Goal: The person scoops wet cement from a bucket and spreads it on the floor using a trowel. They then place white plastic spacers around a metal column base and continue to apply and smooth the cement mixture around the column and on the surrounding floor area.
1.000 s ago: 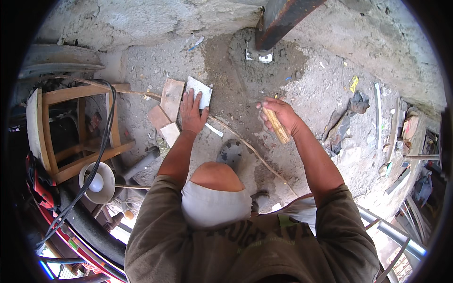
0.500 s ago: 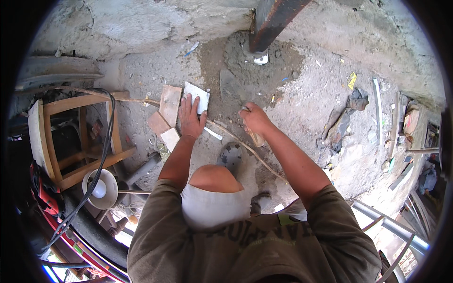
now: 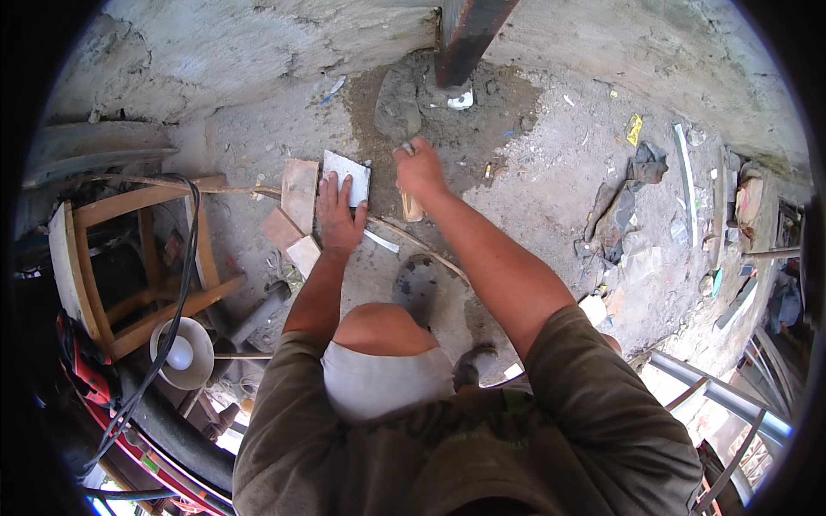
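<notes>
My right hand [image 3: 422,172] is wrapped round the wooden handle of a trowel [image 3: 397,105], whose rounded grey blade is smeared with mortar. The blade lies on the left side of a patch of wet mortar [image 3: 482,110] around the foot of a dark metal post [image 3: 465,43]. Fingers spread, my left hand [image 3: 341,219] rests flat on a whitish tile piece [image 3: 355,175]. Left of that hand lie a pinkish tile [image 3: 299,191], a smaller brownish tile [image 3: 280,229] and a pale tile piece [image 3: 304,254].
A wooden frame [image 3: 138,331] stands at the left beside a lamp with a white shade [image 3: 196,365] and black cables. A thin stick [image 3: 430,249] crosses the floor before my foot. Dark cloth [image 3: 613,215] and a white strip [image 3: 686,172] lie right. Rough walls close the far side.
My right hand has pushed the trowel forward and left, so its blade now lies farther into the mortar. My left hand stays on the whitish tile piece. The whole view has shifted slightly.
</notes>
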Tool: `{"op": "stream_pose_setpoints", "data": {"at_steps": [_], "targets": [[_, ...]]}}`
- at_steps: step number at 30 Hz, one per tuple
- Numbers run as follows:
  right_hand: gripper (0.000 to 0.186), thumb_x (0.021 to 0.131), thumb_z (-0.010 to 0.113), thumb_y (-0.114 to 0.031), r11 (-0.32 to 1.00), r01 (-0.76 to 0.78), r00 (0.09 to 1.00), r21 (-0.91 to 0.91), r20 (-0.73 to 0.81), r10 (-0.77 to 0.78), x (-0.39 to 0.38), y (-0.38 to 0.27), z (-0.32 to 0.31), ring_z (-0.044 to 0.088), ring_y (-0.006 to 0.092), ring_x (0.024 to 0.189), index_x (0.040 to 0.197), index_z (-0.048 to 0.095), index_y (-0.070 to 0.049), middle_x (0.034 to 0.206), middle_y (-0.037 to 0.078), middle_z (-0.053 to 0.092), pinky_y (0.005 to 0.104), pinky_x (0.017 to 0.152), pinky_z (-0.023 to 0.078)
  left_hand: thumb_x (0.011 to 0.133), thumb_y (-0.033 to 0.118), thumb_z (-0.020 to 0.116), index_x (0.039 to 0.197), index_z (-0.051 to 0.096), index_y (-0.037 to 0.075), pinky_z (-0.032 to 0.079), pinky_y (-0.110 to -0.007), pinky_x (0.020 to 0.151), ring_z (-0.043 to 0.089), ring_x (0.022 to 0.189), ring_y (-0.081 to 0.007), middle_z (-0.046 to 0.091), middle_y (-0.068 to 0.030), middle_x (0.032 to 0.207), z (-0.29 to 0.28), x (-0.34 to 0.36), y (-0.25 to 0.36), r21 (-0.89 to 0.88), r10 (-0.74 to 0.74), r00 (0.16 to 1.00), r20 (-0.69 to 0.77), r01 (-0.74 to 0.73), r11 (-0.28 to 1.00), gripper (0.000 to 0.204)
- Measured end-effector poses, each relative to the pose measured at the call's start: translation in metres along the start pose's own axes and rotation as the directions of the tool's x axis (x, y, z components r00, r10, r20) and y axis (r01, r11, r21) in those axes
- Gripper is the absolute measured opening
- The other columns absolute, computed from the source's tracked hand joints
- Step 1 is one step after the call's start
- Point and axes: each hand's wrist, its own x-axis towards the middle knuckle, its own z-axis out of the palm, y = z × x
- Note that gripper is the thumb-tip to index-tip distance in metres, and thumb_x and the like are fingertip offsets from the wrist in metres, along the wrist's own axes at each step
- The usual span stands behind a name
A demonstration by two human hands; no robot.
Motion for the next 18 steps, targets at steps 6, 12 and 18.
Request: {"op": "stream_pose_setpoints", "data": {"at_steps": [6,12,18], "targets": [[0.043,0.088,0.068,-0.029,0.948,0.244,0.969,-0.205,0.091,-0.229,-0.045,0.015,-0.075,0.067,0.0401,0.093,0.123,0.059,-0.005,0.098,0.023,0.069,0.0449,0.083,0.051,0.092,0.035,0.063,0.153,0.04,0.018,0.02,-0.057,0.12,0.022,0.15,-0.0426,0.024,-0.0142,0.165,-0.004,-0.006,-0.01,0.006,0.001,1.0,-0.002,-0.001,1.0,0.068],[0.029,0.085,0.073,-0.007,0.917,0.281,0.815,-0.282,0.574,-0.073,-0.099,0.013,-0.222,0.052,0.0093,0.078,0.112,0.062,-0.002,0.085,0.0,0.055,0.0269,0.069,0.045,0.091,0.034,0.064,0.153,0.04,0.018,0.02,-0.058,0.12,0.022,0.15,-0.043,0.024,-0.0142,0.165,-0.002,-0.006,-0.008,0.014,-0.014,1.0,0.003,0.014,1.0,0.068],[0.03,0.085,0.071,-0.007,0.928,-0.038,0.565,-0.371,0.758,0.326,-0.112,-0.053,-0.293,0.057,0.0093,0.07,0.113,0.065,-0.002,0.083,0.002,0.06,0.0282,0.061,0.049,0.091,0.033,0.065,0.153,0.04,0.017,0.021,-0.059,0.119,0.023,0.15,-0.0434,0.025,-0.015,0.165,-0.005,-0.005,-0.007,0.011,-0.005,1.0,0.001,0.005,1.0,0.068]]}}
